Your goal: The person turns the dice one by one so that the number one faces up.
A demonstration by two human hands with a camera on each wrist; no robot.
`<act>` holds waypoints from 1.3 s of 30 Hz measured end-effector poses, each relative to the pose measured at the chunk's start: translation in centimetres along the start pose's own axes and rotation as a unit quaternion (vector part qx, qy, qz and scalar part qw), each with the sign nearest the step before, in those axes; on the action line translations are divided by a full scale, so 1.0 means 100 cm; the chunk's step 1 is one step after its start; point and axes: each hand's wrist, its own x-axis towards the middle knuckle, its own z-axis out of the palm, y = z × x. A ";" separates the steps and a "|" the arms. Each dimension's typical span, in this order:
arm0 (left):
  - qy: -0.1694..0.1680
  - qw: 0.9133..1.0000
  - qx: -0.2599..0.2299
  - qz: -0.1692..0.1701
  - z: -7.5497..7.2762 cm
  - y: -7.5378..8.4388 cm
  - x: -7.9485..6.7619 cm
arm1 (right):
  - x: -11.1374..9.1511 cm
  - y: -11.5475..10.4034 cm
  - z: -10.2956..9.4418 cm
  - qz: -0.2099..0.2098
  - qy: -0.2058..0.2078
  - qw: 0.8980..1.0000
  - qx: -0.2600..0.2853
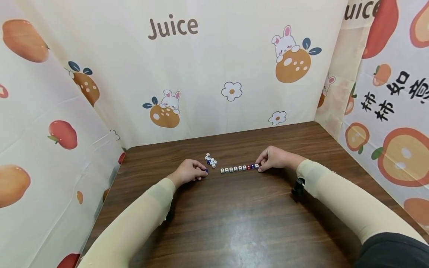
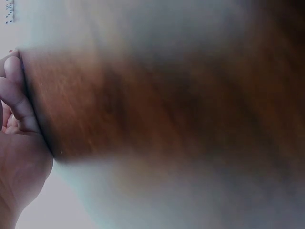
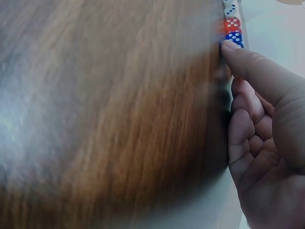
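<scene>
Nine dice [image 1: 235, 168] form a row, the right hand [image 1: 272, 158] pinching its three-o'clock end; toward nine o'clock, the left hand [image 1: 188, 171] pinches a blue die [image 1: 206, 171]. Row-building seems the step, next calling for flush placement. Loose dice [image 1: 209, 162] cluster at ten o'clock on the worktop [image 1: 214, 208].

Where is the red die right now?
In the head view, the red die sits right of centre, between a white die on its left and a blue die.
</scene>
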 end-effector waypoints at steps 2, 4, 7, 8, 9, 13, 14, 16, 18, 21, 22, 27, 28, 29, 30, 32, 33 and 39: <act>-0.002 1.000 -0.001 0.001 0.000 0.000 0.000 | 0.000 0.000 0.000 0.004 -0.003 1.000 0.004; -0.004 1.000 -0.001 0.001 0.001 0.000 0.000 | 0.001 0.001 0.001 0.005 -0.006 1.000 0.006; -0.004 1.000 0.000 -0.002 0.001 -0.001 0.000 | 0.001 0.002 0.003 0.009 -0.003 1.000 0.008; -0.003 1.000 0.000 -0.003 0.001 -0.001 0.000 | 0.001 0.002 0.004 0.007 -0.001 1.000 0.009; -0.002 1.000 -0.001 -0.004 0.001 -0.002 -0.001 | 0.001 0.002 0.005 0.007 0.001 1.000 0.010; 0.000 1.000 0.000 -0.004 0.002 -0.003 -0.001 | 0.000 0.001 0.006 0.007 0.008 1.000 0.016; 0.000 1.000 0.001 -0.003 0.002 -0.003 -0.001 | 0.000 0.000 0.006 0.009 0.009 1.000 0.017; 0.000 1.000 0.002 -0.005 0.001 -0.004 0.000 | 0.000 -0.001 0.006 0.009 0.009 1.000 0.019; 0.001 1.000 0.002 -0.007 0.000 -0.004 0.000 | 0.001 -0.001 0.005 0.009 0.010 1.000 0.020; 0.001 1.000 0.001 -0.009 -0.001 -0.002 0.000 | 0.003 -0.001 0.004 0.009 0.013 1.000 0.021; -0.001 1.000 0.001 -0.008 -0.002 -0.001 0.000 | 0.003 0.000 0.004 0.010 0.013 1.000 0.020; -0.018 1.000 0.003 -0.013 -0.004 0.002 0.000 | 0.004 0.002 0.001 0.015 0.008 1.000 0.015; -0.021 1.000 0.005 -0.013 -0.004 0.003 0.000 | 0.004 0.003 0.001 0.016 0.008 1.000 0.014; -0.023 1.000 0.006 -0.014 -0.005 0.003 0.000 | 0.004 0.003 0.000 0.016 0.008 1.000 0.014; -0.024 1.000 0.008 -0.014 -0.006 0.004 0.000 | 0.004 0.003 0.000 0.016 0.008 1.000 0.014; -0.025 1.000 0.009 -0.015 -0.007 0.005 0.000 | 0.004 0.002 -0.001 0.013 0.008 1.000 0.013; -0.025 1.000 0.008 -0.016 -0.008 0.005 0.000 | 0.003 0.002 -0.001 0.012 0.008 1.000 0.013; -0.038 0.999 0.000 -0.021 -0.010 0.007 -0.001 | 0.003 0.002 -0.001 0.012 0.001 1.000 0.012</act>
